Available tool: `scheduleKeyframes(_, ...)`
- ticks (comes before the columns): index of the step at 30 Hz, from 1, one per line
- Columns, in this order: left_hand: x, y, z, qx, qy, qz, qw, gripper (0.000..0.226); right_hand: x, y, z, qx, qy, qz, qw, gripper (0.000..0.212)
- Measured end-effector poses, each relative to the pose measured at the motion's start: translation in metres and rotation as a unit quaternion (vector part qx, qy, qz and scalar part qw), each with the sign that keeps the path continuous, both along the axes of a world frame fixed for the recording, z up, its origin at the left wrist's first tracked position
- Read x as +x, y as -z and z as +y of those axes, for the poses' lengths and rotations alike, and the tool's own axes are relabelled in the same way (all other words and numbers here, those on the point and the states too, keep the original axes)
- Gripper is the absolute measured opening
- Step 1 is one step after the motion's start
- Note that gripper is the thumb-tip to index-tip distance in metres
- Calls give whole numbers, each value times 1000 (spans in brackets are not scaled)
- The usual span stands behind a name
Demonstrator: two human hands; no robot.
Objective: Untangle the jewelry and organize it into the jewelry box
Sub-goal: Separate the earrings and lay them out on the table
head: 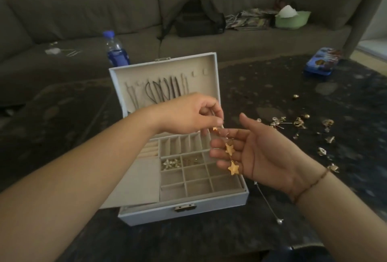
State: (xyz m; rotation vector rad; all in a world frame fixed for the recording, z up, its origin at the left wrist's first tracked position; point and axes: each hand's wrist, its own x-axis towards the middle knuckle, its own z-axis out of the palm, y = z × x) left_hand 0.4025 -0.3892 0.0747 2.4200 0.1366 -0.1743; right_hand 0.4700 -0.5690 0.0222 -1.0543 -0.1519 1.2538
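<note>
Both hands are up over the open jewelry box [182, 205], which sits on the dark counter [272, 86]. The left hand [186, 113] is pinched shut on the top end of a star chain [229, 149], thumb and fingertips closed right where the first little gold star sits. The right hand [257, 153] is palm up and loose, fingers spread, not gripping anything; the chain just drapes down across its fingers, with two more stars lying on them. So the chain hangs above the box's right edge, not in a slot yet.

Inside the box, the lid [165, 73] stands upright with several necklaces [165, 91] hanging from its hooks. The tray is a grid of small compartments; one near the middle holds flower earrings [170, 163], and the one beside it has some gold bits, too blurry to make out. The rest of the grid looks bare.

A thin chain with a pearl [279, 221] at the end lies on the counter just right of the box. Further right there's a scatter of loose pieces [299, 123]. A bottle [116, 49] stands behind the lid, a blue tin [322, 62] sits at the far right, and a sofa [83, 17] runs along the back.
</note>
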Motion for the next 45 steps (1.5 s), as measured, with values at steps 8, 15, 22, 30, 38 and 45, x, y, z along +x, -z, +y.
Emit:
scheduleKeyframes(8, -104, 48, 31, 128, -38, -40, 990, 30, -17, -1, 19, 8, -22, -20, 1000, 53)
scheduleKeyframes(15, -148, 90, 23, 196, 13, -96, 976, 51, -12, 13, 38, -50, -7, -314, 948, 13)
scheduleKeyframes(22, -149, 96, 24, 180, 12, -110, 977, 58, -9, 27, 53, 18, 34, -310, 950, 23)
scheduleKeyframes(30, -147, 99, 24, 189, 8, -119, 975, 56, -4, 26, 45, -16, 17, -470, 883, 26)
scheduleKeyframes(38, -147, 100, 25, 192, 8, -113, 975, 53, -3, 25, 30, -94, -67, -702, 702, 34)
scheduleKeyframes(45, -147, 100, 25, 191, 7, -103, 976, 57, 1, 31, 28, -78, -101, -824, 552, 29)
